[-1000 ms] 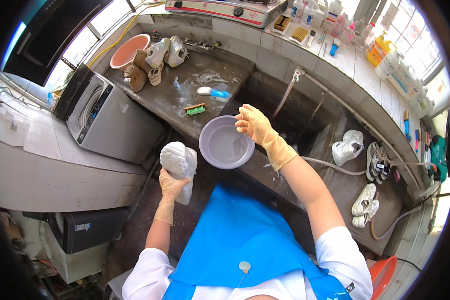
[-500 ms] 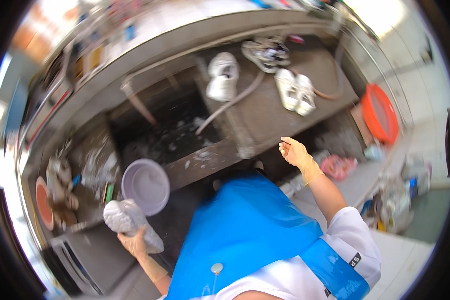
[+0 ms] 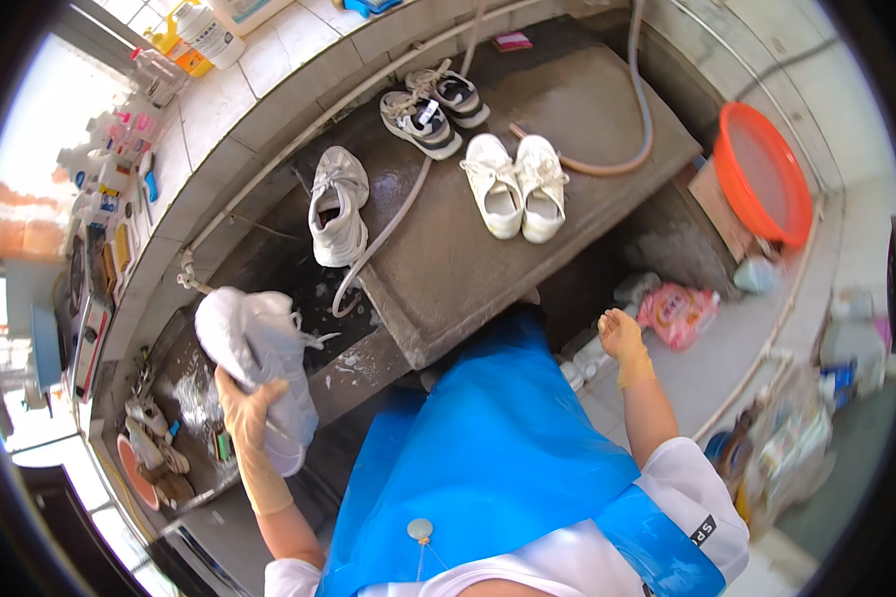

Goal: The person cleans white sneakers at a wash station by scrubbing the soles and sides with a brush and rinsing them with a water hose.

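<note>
A wet-looking white sneaker (image 3: 284, 398) is gripped from its lower left side by my left hand (image 3: 247, 410), which wears a thin pale yellow glove. The shoe is raised at the left side of the sink and its laces hang loose. My right hand (image 3: 622, 335), gloved too, is held off to the right with its fingers curled and nothing visible in them. On the stone slab (image 3: 418, 289) stand another white sneaker (image 3: 327, 234), a pair of white shoes (image 3: 501, 199) and a pair of black-and-white sneakers (image 3: 418, 124).
A hose (image 3: 393, 224) runs over the slab toward the dark sink. An orange basin (image 3: 757, 179) leans at the right near a pink bag (image 3: 679, 313). Bottles (image 3: 209, 38) line the tiled ledge. More shoes (image 3: 154, 433) sit at far left. A blue apron (image 3: 488, 438) covers my front.
My left hand has lifted the sneaker up and forward. My right hand has lowered a little and moved right. The view has swung left, and the lilac basin no longer shows.
</note>
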